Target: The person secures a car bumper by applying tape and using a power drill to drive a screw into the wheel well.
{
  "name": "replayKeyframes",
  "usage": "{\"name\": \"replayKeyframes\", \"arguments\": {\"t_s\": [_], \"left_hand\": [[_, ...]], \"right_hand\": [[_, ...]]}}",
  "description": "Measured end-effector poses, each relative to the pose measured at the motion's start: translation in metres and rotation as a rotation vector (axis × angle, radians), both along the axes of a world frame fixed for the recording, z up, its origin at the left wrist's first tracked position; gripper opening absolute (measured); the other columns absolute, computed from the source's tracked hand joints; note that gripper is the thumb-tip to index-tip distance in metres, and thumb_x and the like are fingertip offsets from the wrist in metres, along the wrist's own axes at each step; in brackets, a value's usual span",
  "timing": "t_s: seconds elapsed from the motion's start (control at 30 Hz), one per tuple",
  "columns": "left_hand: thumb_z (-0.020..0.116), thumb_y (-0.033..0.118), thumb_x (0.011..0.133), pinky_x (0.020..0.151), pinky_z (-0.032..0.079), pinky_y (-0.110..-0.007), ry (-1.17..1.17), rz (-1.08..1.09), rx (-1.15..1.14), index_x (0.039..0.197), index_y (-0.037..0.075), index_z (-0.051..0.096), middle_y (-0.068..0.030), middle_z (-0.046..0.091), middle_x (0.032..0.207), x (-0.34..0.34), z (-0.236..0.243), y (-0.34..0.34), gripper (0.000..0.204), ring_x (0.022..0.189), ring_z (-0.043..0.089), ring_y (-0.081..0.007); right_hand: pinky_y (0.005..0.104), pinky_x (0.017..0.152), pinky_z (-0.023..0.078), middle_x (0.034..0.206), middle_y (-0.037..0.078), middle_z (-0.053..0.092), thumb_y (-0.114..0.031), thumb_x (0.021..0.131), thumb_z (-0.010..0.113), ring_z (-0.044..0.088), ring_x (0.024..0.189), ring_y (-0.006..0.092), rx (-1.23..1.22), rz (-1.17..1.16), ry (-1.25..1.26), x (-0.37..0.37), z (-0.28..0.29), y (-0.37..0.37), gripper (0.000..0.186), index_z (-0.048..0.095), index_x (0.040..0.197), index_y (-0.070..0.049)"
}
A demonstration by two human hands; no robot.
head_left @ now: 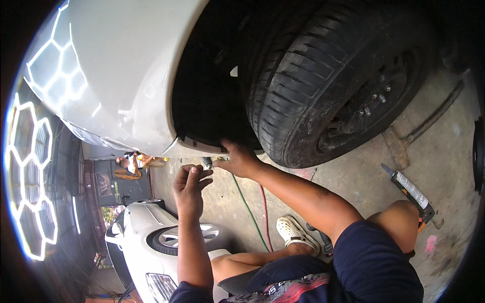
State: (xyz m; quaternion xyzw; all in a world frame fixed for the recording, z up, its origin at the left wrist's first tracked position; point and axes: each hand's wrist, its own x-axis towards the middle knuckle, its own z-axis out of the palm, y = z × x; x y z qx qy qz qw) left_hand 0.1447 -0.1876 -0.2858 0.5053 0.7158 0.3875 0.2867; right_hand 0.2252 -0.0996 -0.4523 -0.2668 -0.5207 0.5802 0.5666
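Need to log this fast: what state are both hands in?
Left hand: fingers curled toward the thumb; whether it holds anything cannot be told.
Right hand: at the white car panel's lower edge; grip cannot be told.

You are wearing a dark navy short-sleeved shirt, its right sleeve (376,255) loose and plain and ending above the elbow, its left sleeve (191,293) showing only in part at the lower edge. Across the front runs a print (298,289) in pinkish red and mottled grey, with pale lettering. Your left hand (190,191) and right hand (238,159) are bare, as are your forearms. Below come dark shorts (241,284), bare shins and a cream-white clog (294,233) dotted with holes.
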Motion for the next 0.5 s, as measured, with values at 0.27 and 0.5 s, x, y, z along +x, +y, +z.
{"name": "replayKeyframes", "arguments": {"t_s": [0.27,0.5], "left_hand": [[0.06,0.022,0.108,0.101,0.048,-0.033,0.091,-0.237,0.11,0.107,0.004,0.061,-0.0048,0.066,0.105,-0.013,-0.029,0.031,0.018,0.102,0.062,-0.0145],[0.061,0.022,0.108,0.103,0.046,-0.032,0.081,-0.187,0.113,0.109,0.004,0.061,-0.0042,0.066,0.109,-0.014,-0.033,0.033,0.019,0.106,0.06,-0.0127]], "right_hand": [[0.0389,0.089,0.056,0.107,0.019,0.074,-0.009,0.082,0.08,0.072,0.101,0.0294,-0.021,0.05,0.282,0.002,0.004,0.011,0.043,0.066,0.123,-0.003],[0.04,0.087,0.056,0.106,0.018,0.074,-0.014,0.083,0.082,0.073,0.099,0.0317,0.082,-0.033,0.204,0.004,0.001,0.011,0.04,0.068,0.119,-0.004]]}}
